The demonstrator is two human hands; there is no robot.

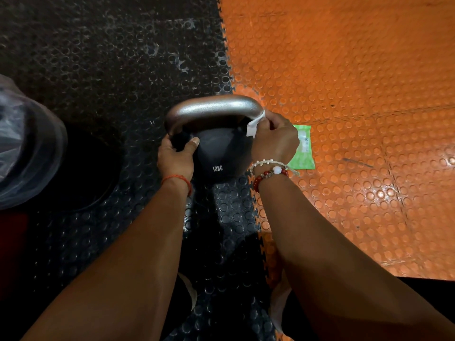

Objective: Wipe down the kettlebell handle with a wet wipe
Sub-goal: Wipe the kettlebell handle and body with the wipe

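Kettlebell [216, 153], black with a silver handle [211, 109], stands on the black floor mat [98, 70] beside the orange mat [357, 82]. Left hand [176, 157] grips its left side. Right hand [274, 141] wraps a white wet wipe [254, 125] around the handle's right end. Green wipes packet [304, 148] lies just right.

Dim, warm light; glare on the silver handle [214, 108]; wide-angle bending and blur at edges.

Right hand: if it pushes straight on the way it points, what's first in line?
The kettlebell handle: the right hand holds the wet wipe against its right bend, so there is no free travel. Depth beyond is unclear.
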